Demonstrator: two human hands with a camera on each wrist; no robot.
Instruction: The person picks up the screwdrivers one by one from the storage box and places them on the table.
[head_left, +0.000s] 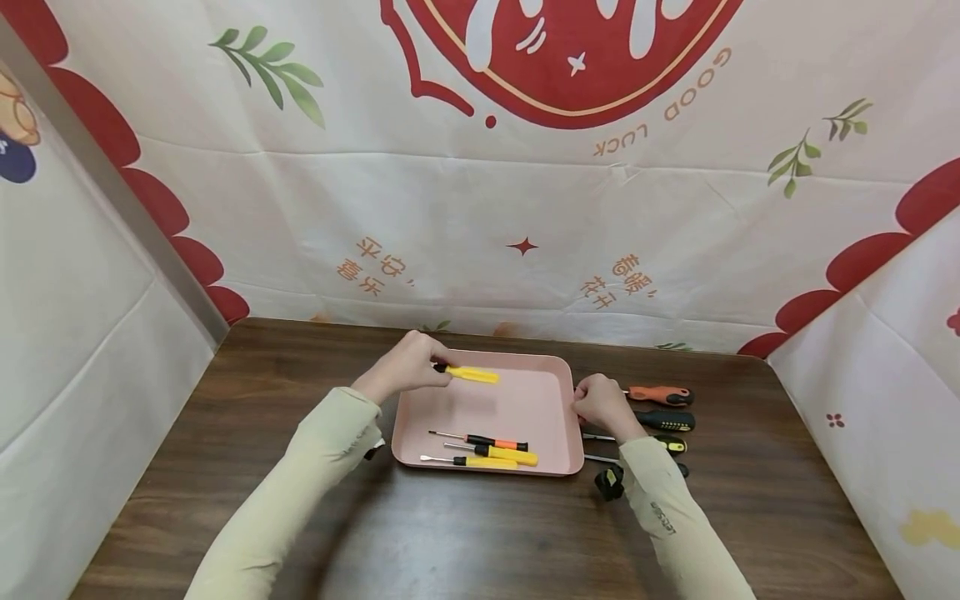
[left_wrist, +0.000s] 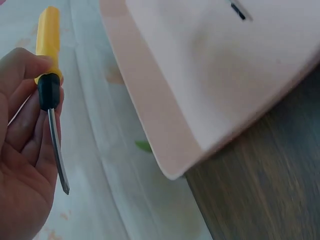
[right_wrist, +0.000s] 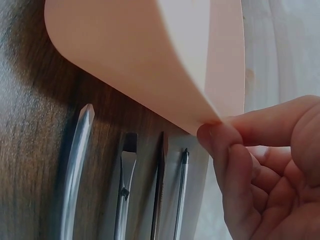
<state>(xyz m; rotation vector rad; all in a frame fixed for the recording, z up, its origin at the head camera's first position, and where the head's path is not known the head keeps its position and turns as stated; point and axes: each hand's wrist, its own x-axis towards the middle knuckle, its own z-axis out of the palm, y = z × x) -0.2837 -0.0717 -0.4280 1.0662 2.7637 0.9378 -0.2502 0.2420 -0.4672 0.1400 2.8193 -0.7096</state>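
Observation:
Between thumb and fingers, my left hand (head_left: 408,364) pinches a yellow-and-black screwdriver (left_wrist: 48,55) by its handle. In the head view this screwdriver overlaps the back left of a pink tray (head_left: 487,412); its bare metal shaft shows in the left wrist view. My right hand (head_left: 602,403) pinches the tray's right rim, thumb and forefinger meeting on the edge (right_wrist: 212,112). Along the tray's front lie a red-and-black screwdriver (head_left: 495,442), a yellow-and-black one (head_left: 510,455) and a thin yellow one (head_left: 491,463).
Right of the tray, several larger screwdrivers lie on the brown table (head_left: 480,542), among them an orange-handled one (head_left: 660,396) and a dark-handled one (head_left: 667,420). Their metal shafts (right_wrist: 77,170) point toward the tray. A printed white cloth (head_left: 465,208) hangs behind the table.

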